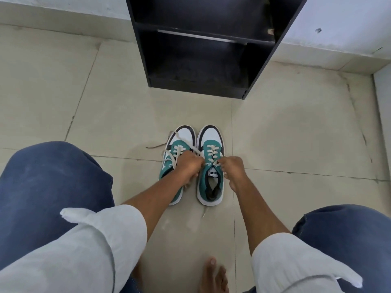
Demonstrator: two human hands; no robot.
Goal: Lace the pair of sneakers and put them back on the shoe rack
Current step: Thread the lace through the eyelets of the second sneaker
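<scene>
Two green, white and black sneakers stand side by side on the tiled floor, toes pointing to the rack. The right sneaker (pixel 211 182) has cream laces crossed up its front. My left hand (pixel 189 163) lies over the left sneaker (pixel 182 134) and is closed on a lace end at the right sneaker's top eyelets. My right hand (pixel 233 168) pinches the other lace end on that shoe's right side. The left sneaker's loose lace (pixel 156 145) trails over the floor to the left. The black shoe rack (pixel 203 60) stands open behind the shoes.
My knees in blue jeans (pixel 48 182) frame the view on both sides, with white sleeves over them. My bare foot (pixel 212 275) rests on the floor below the shoes. A white wall (pixel 338 22) and its skirting run behind the rack.
</scene>
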